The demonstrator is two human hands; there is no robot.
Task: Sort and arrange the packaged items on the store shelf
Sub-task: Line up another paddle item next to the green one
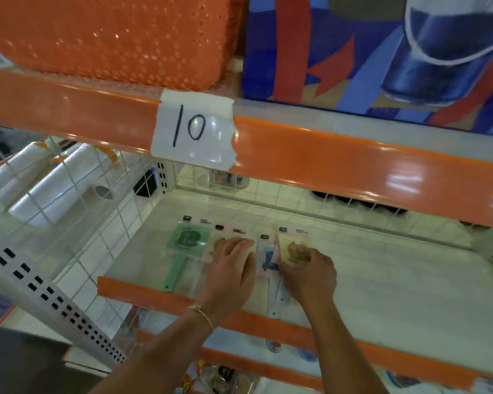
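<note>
Left grip: left hand [230,264] lies flat with straight fingers on the pink pack [225,243].
Right grip: right hand [308,270] curls its fingers on the cream pack [292,245].
Packs: green pack [187,240], pink, blue pack [268,258] and cream lie side by side.
Place: white shelf [396,280], near its front orange edge [143,294].
Above: paper tag [192,129] reads 10.
</note>
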